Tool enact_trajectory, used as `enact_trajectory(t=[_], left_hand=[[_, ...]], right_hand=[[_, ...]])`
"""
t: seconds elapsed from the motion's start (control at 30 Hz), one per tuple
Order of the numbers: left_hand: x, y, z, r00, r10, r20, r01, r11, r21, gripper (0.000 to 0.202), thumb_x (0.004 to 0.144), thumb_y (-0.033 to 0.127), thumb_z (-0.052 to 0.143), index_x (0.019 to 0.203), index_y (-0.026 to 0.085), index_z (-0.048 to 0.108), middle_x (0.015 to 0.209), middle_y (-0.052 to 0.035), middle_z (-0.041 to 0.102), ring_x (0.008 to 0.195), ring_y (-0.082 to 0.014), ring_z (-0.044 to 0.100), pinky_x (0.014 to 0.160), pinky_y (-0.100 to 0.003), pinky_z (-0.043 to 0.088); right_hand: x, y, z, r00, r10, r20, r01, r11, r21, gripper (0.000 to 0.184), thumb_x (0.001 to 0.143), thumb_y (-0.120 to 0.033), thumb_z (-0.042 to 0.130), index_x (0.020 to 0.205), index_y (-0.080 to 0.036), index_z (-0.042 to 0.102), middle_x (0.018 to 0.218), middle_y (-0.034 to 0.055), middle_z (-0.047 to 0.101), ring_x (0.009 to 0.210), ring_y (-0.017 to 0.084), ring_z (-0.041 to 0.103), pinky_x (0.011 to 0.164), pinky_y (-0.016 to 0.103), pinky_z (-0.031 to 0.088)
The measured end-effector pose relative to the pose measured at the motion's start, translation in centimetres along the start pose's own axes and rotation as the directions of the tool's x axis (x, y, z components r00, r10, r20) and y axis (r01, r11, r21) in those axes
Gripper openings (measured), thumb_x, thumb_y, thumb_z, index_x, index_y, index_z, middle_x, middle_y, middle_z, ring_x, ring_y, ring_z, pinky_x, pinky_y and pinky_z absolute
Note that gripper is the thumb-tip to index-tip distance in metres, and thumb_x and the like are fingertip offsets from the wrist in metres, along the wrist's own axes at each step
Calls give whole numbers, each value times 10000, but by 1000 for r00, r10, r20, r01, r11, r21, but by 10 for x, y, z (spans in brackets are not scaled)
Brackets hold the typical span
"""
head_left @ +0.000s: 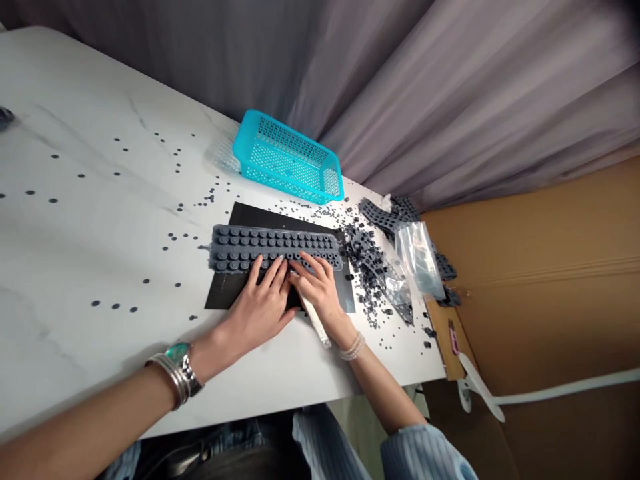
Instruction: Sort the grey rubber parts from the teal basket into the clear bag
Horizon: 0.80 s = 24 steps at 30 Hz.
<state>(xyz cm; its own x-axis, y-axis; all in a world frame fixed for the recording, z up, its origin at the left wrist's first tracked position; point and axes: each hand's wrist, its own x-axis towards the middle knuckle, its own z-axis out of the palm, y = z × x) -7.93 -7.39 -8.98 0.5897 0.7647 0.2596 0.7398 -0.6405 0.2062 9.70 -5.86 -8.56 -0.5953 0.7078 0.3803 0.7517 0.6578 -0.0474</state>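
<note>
Our left hand is pressing down with spread fingers on the grey rubber button sheet, at twelve o'clock from our wrists. Our right hand is curling beside a white stick; we cannot tell if it is gripping it. The sheet is looking soft and bendy, best held along its long edge, and is lying on a black mat.

Left wrist, lower left of the frame: stacked silver cuff bangles with 1 turquoise stone. Right wrist, lower right: white beaded multi-strand bracelet. Pale blue striped sleeves along the bottom edge; denim at bottom centre.
</note>
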Motion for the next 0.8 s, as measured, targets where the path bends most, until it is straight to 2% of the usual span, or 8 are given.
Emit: enact_trajectory(t=[0.1, 0.2, 0.3, 0.43, 0.53, 0.67, 0.73, 0.8], left_hand=[[0, 0, 0, 1000, -5, 5, 5, 1000, 1, 599, 925, 412, 397, 1320, -24, 509, 1407, -268, 469, 1377, -368, 349, 1150, -603, 167], [0, 0, 1, 1000, -5, 4, 5, 1000, -1, 617, 932, 420, 382, 1352, -24, 471, 1411, -263, 466, 1384, -362, 339, 1150, -604, 164], [0, 0, 1, 1000, 3, -1, -3, 1000, -7, 622, 930, 437, 382, 1361, -2, 469, 1426, -252, 452, 1387, -358, 335, 1150, -603, 162], [-1, 0, 0, 1000, 5, -13, -6, 1000, -18, 622, 930, 434, 390, 1362, -8, 465, 1438, -265, 428, 1390, -372, 323, 1144, -612, 167], [-1, 0, 0, 1000, 13, -25, -14, 1000, -27, 605, 928, 434, 403, 1352, 11, 485, 1452, -263, 412, 1390, -375, 322, 1142, -603, 188], [4, -2, -3, 998, 14, -58, -16, 999, -34, 536, 932, 384, 418, 1323, 32, 521, 1429, -256, 450, 1367, -376, 361, 1120, -580, 255], [7, -2, -12, 996, 6, -89, -10, 999, -40, 467, 941, 336, 405, 1259, 38, 572, 1360, -247, 529, 1321, -366, 425, 1091, -553, 309], [5, 0, -29, 992, 8, -125, -15, 998, -57, 357, 949, 274, 389, 1093, 88, 658, 1174, -191, 659, 1181, -316, 552, 1018, -479, 400]], right_hand=[[4, 3, 0, 1000, -1, -4, 1, 1000, -28, 161, 953, -153, 478, 990, -250, 602, 1205, 38, 693, 1317, 179, 471, 1065, 409, 374], [2, 18, -1, 988, 108, -107, -117, 990, -76, 171, 952, -133, 460, 990, -230, 595, 1183, 83, 695, 1320, 205, 462, 1055, 456, 358], [-6, 36, -8, 936, 258, -241, -289, 952, -101, 191, 949, -111, 429, 997, -205, 588, 1165, 131, 683, 1348, 271, 415, 1026, 546, 332], [-13, 45, -16, 879, 361, -311, -398, 915, -61, 143, 943, -177, 464, 961, -220, 599, 1180, 116, 662, 1343, 310, 403, 1004, 571, 346], [-11, 38, -13, 852, 405, -330, -425, 905, 13, 93, 924, -226, 518, 916, -232, 610, 1091, 97, 682, 1185, 287, 531, 958, 504, 427], [-1, 25, -8, 820, 474, -320, -459, 880, 126, 91, 922, -242, 527, 897, -221, 612, 859, 60, 675, 842, 209, 632, 772, 361, 521], [4, 22, -7, 802, 510, -311, -479, 860, 177, 113, 935, -243, 505, 893, -208, 604, 796, 41, 660, 748, 182, 633, 704, 322, 525], [9, 21, -8, 787, 539, -300, -492, 842, 224, 135, 947, -251, 488, 895, -198, 600, 773, 27, 654, 703, 164, 630, 672, 300, 523]])
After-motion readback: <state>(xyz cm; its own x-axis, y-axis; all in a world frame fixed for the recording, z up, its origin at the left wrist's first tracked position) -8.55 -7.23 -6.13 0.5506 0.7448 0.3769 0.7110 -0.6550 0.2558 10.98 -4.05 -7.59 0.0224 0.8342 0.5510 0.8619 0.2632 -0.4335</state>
